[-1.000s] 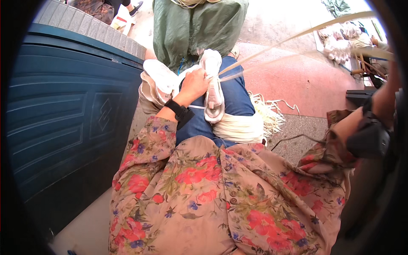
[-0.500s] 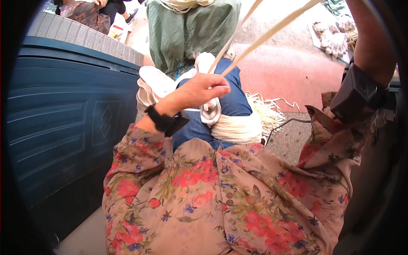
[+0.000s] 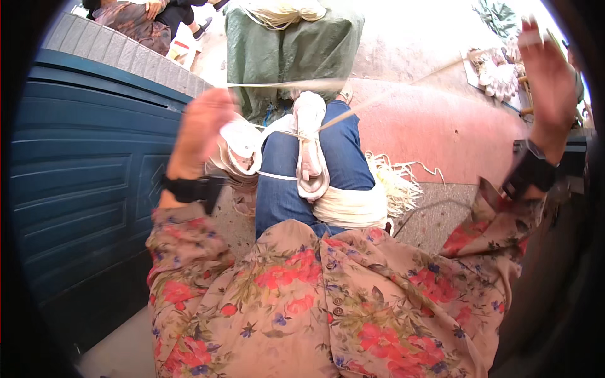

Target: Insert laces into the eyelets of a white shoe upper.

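Observation:
My left hand, smeared by motion, is raised left of my knees, and a pale cord runs from its fingers to the right. My right hand is up at the far right with a cream band across its fingers. Another cord strand slants from the shoe on my lap toward that hand, fading before it. The white shoe lies between my thighs, opening upward, with cord crossing it. More white shoes are by my left knee, joined to it by cord.
A cream cord bundle wraps my right thigh, its loose ends hanging beside it. Ahead stands a green-covered stack topped with more cord. White bundled pieces lie at right. A blue panel is at left; another person sits beyond.
My left hand has moved left, away from the lap shoe. My right hand has come down into view. The strands that rose steeply to the upper right now spread lower and wider.

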Tool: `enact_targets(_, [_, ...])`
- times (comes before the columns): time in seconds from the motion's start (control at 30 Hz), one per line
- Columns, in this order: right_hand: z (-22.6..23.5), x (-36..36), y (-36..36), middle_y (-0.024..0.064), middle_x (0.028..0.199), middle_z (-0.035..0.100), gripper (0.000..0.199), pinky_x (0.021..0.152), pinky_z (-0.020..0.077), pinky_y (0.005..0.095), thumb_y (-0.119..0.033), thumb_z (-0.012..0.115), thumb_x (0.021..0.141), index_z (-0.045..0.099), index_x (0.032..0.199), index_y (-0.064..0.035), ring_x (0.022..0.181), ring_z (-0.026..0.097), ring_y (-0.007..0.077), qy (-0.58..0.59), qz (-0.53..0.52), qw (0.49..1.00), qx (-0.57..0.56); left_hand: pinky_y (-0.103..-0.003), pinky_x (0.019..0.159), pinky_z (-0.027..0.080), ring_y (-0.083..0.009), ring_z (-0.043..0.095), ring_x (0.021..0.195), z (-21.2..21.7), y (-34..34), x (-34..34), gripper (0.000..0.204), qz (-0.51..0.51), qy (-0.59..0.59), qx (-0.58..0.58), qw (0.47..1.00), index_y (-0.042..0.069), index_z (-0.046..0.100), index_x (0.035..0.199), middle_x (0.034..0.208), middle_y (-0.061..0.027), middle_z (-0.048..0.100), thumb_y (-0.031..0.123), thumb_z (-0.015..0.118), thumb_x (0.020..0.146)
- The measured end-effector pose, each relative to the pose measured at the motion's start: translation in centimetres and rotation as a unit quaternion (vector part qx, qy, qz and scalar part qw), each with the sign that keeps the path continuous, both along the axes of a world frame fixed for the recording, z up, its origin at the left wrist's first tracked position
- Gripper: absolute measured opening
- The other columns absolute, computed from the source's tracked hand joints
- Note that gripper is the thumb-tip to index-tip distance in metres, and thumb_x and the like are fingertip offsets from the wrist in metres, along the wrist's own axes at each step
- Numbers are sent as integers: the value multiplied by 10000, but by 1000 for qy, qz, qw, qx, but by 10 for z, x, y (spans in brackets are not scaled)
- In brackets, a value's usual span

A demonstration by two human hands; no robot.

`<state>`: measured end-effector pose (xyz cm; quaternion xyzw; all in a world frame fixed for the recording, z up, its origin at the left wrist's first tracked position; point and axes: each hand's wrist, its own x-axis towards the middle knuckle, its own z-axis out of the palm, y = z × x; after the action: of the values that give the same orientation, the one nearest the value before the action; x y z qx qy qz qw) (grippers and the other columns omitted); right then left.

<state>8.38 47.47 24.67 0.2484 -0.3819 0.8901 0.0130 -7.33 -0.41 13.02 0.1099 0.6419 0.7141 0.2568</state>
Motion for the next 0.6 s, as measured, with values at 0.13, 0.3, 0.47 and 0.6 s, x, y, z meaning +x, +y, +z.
enact_targets(0.13, [-121,91,110,75,669,396,57,647,358,319,-26,435,728,409,682,-6,650,404,185,-295,-319,840,-325,-238,545,296,-74,293,455,-3,-158,-54,216,209,-118,195,951,112,404,713,509,49,274,173,372,918])
enact_targets(0.3, [-216,73,5,7,606,454,155,496,358,258,-166,481,832,479,692,-98,530,403,109,-430,-475,767,36,-262,483,291,-86,283,397,-21,-244,-66,199,423,-148,90,889,121,423,742,485,47,272,238,414,902])
enact_targets(0.47, [-245,25,-169,6,695,567,158,547,430,213,-134,535,832,604,935,-37,601,502,59,-380,-204,826,364,-240,425,345,-41,328,413,-69,-99,-23,208,172,-220,-49,959,27,476,943,521,56,345,213,480,850])
enact_targets(0.6, [-260,4,-249,43,701,585,163,557,449,268,-154,540,824,615,844,-10,608,554,137,-376,-104,837,383,-201,378,319,-47,330,379,-116,-20,27,145,-10,-262,-88,961,58,523,889,546,34,409,189,498,831])
